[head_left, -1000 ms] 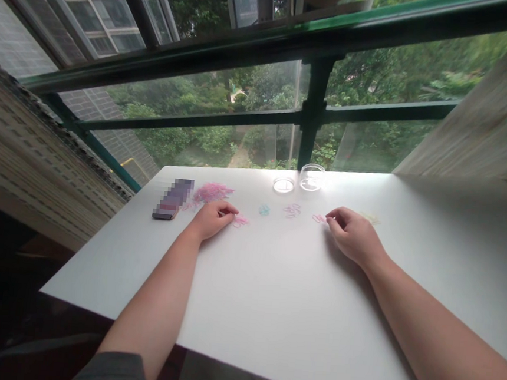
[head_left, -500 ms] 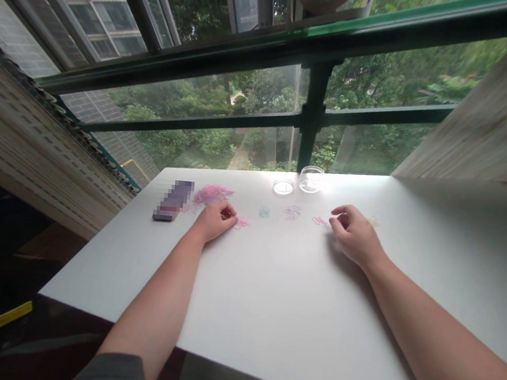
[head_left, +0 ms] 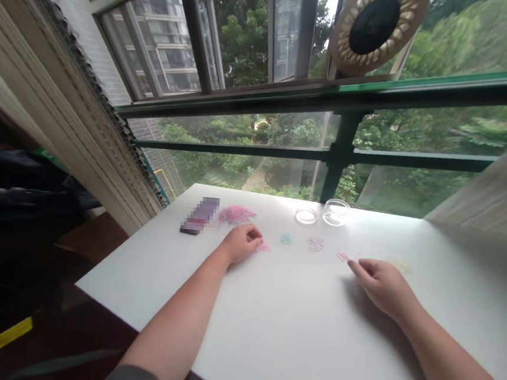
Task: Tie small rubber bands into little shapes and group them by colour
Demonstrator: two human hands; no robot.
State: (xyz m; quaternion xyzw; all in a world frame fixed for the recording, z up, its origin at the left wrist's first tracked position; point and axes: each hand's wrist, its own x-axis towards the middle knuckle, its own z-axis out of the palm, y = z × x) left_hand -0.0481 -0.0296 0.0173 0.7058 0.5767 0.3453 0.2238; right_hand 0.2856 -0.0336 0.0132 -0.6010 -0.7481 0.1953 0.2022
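Observation:
Small heaps of rubber bands lie in a row on the white table (head_left: 269, 310). Thumb and fingertips of my left hand (head_left: 240, 243) are pinched together at a small pink heap of bands (head_left: 264, 248); what they grip is too small to make out. My right hand (head_left: 385, 281) rests low on the right, thumb stretched out and slightly apart from its curled fingers, nothing visible in it. Just beyond its thumb are a few reddish-pink bands (head_left: 342, 257). Between the hands sit a teal heap (head_left: 285, 239) and a purple heap (head_left: 315, 244). Pale yellow bands (head_left: 401, 266) lie behind my right hand.
A larger pink pile of bands (head_left: 236, 214) lies behind my left hand, beside a pixelated phone (head_left: 200, 216). A clear round container (head_left: 335, 214) and its clear lid (head_left: 306, 217) stand near the back edge. Green window bars (head_left: 239, 150) run behind the table.
The view has tilted up and swung left, so everything sits lower and further right. My right hand has drawn back slightly from the reddish-pink bands; my left hand stays at the small pink heap.

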